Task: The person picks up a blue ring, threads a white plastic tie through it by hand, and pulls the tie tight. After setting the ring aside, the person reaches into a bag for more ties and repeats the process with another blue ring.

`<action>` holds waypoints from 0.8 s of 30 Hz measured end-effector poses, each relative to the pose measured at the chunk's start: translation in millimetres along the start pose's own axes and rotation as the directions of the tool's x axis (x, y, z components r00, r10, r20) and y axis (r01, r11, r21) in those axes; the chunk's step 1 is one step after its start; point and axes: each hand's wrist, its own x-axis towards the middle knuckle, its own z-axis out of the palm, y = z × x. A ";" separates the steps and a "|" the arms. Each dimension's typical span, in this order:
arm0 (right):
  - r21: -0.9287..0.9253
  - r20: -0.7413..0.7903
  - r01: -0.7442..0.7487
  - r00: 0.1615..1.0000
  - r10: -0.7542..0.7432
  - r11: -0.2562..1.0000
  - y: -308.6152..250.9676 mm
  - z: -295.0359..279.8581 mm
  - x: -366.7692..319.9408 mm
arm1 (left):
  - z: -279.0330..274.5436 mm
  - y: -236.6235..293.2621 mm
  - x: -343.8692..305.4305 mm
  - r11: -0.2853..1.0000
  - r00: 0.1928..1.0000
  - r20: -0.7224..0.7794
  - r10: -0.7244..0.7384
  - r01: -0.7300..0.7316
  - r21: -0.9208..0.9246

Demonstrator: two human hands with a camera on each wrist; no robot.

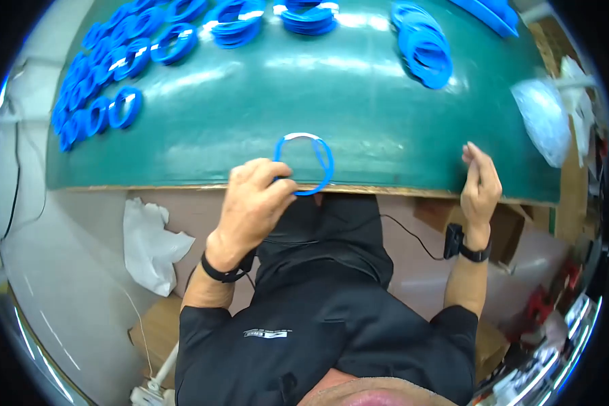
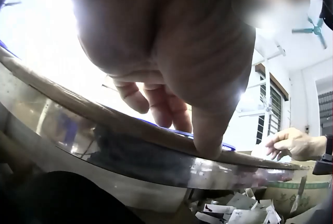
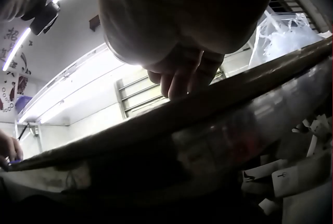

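Observation:
My left hand (image 1: 254, 199) pinches the left side of a blue cable coil (image 1: 330, 166) between thumb and fingers, at the table's front edge. A white band (image 1: 300, 136) wraps the far side of this thin loop. In the left wrist view, blue strands show behind the fingertips (image 2: 208, 148). My right hand (image 1: 481, 186) is over the front edge farther right, away from the coil, its fingers loosely bent and close together. Nothing shows in its grasp in the head view.
Many blue coils (image 1: 124, 108) with white bands cover the green table's (image 1: 250, 101) far left. More stacked coils (image 1: 430, 57) lie at the back right, near a blue tray (image 1: 487, 15). A clear plastic bag (image 1: 543, 118) hangs at the right edge. Cardboard boxes (image 1: 511, 233) stand below.

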 end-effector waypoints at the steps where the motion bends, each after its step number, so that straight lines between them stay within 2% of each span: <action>1: -0.027 0.033 0.066 0.997 -0.065 0.997 -7.1 8.9 -0.5 | -1.5 -0.6 -3.6 1.000 1.000 0.004 -0.001 0.001 0.015; 2: 0.022 0.039 0.092 0.995 -0.093 0.996 -9.2 11.7 -0.1 | -1.3 2.9 -4.8 0.998 0.999 -0.008 -0.032 0.032 0.059; 4: 0.043 0.045 0.112 0.992 -0.114 0.993 -10.9 23.5 3.1 | -4.1 -4.9 -8.5 1.000 1.000 0.011 0.014 -0.014 0.006; 5: 0.078 0.047 0.137 0.989 -0.141 0.988 -11.0 27.6 3.3 | -8.4 -6.1 -10.3 0.999 1.000 -0.003 -0.010 0.010 0.039; 9: 0.087 0.091 0.100 0.990 -0.108 0.991 -6.9 29.7 4.9 | -23.6 -13.5 -13.0 0.998 0.999 0.000 -0.050 0.050 -0.035; 12: 0.043 0.106 0.080 0.991 -0.084 0.996 -3.4 32.2 4.5 | -54.7 -46.5 -15.6 0.992 0.982 -0.159 -0.105 0.116 0.056; 14: 0.042 0.106 0.107 0.988 -0.111 0.993 -3.9 32.6 5.2 | -90.6 -78.8 -17.6 0.967 0.951 -0.267 -0.154 0.200 0.156; 18: 0.023 0.112 0.150 0.982 -0.152 0.988 -4.9 33.7 5.4 | -156.9 -174.4 -29.6 0.851 0.861 -0.379 -0.339 0.453 0.266; 19: 0.019 0.108 0.151 0.982 -0.153 0.988 -5.1 34.4 5.6 | -166.7 -194.9 -33.7 0.850 0.860 -0.383 -0.338 0.454 0.269; 21: 0.017 0.103 0.158 0.982 -0.159 0.987 -6.4 34.6 6.3 | -178.1 -225.1 -38.9 0.736 0.774 -0.386 -0.503 0.617 0.279; 24: 0.006 0.114 0.146 0.983 -0.146 0.989 -10.3 34.2 6.9 | -181.0 -246.4 -37.1 0.698 0.724 -0.378 -0.577 0.677 0.232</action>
